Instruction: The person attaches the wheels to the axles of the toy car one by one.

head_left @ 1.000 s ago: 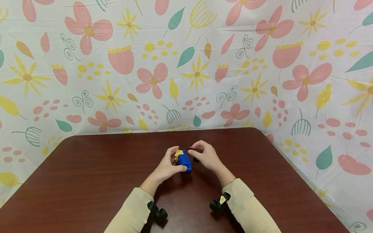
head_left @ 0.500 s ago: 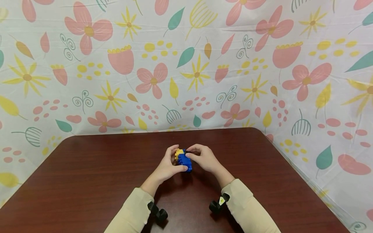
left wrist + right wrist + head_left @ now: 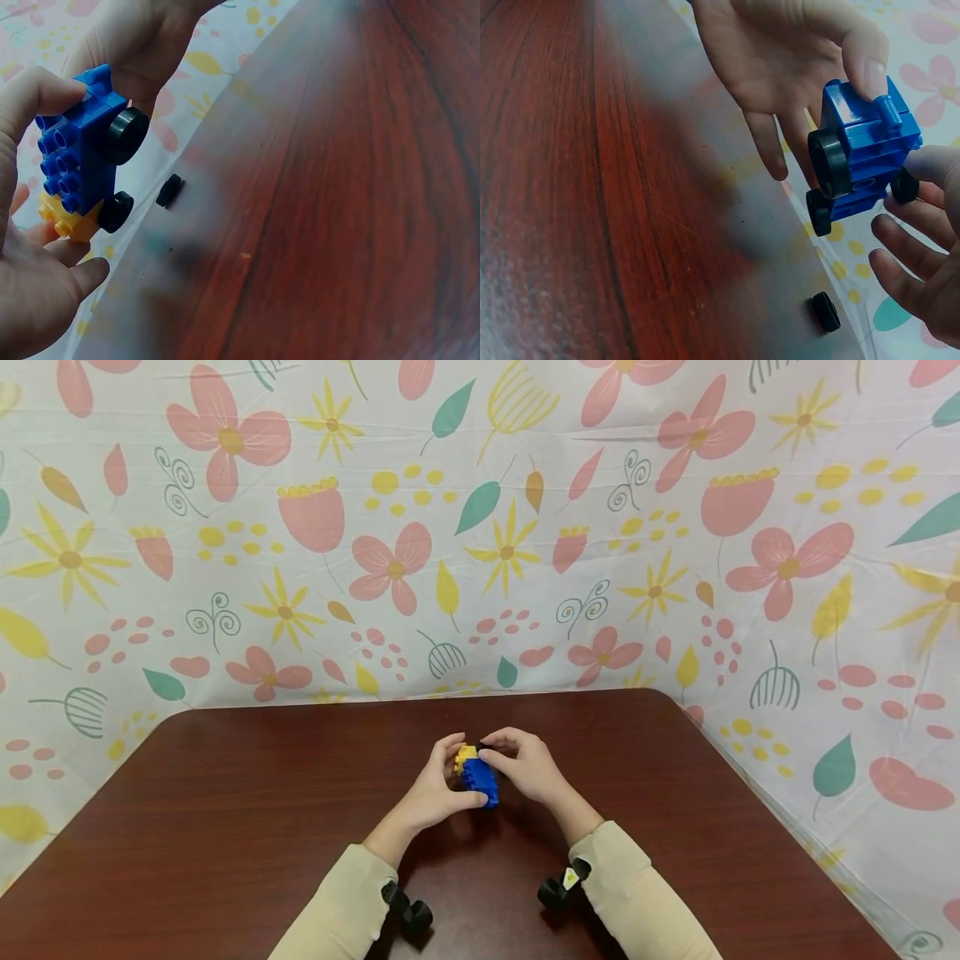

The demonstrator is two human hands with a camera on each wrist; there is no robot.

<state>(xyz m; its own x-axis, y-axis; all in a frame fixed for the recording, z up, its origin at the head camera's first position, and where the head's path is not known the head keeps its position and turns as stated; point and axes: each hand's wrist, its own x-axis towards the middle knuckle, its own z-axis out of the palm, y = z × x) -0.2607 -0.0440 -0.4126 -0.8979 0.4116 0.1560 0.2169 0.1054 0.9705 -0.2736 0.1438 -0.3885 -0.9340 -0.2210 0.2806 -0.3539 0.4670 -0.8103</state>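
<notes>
Toy car of blue-and-yellow plastic blocks (image 3: pixel 482 782), near the head view's centre, is gripped by the left hand's (image 3: pixel 431 789) fingers; the right hand (image 3: pixel 528 765) pinches a small black wheel (image 3: pixel 906 187) against it. Two mounted wheels (image 3: pixel 129 136) look done; one loose black wheel (image 3: pixel 826 312) on the desk (image 3: pixel 225 827) seems left.

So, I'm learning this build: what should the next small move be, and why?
Probably press the black wheel inward with the right hand: it sits at the side of the toy block car, which the left hand grips, and whether it's seated is hidden.
</notes>
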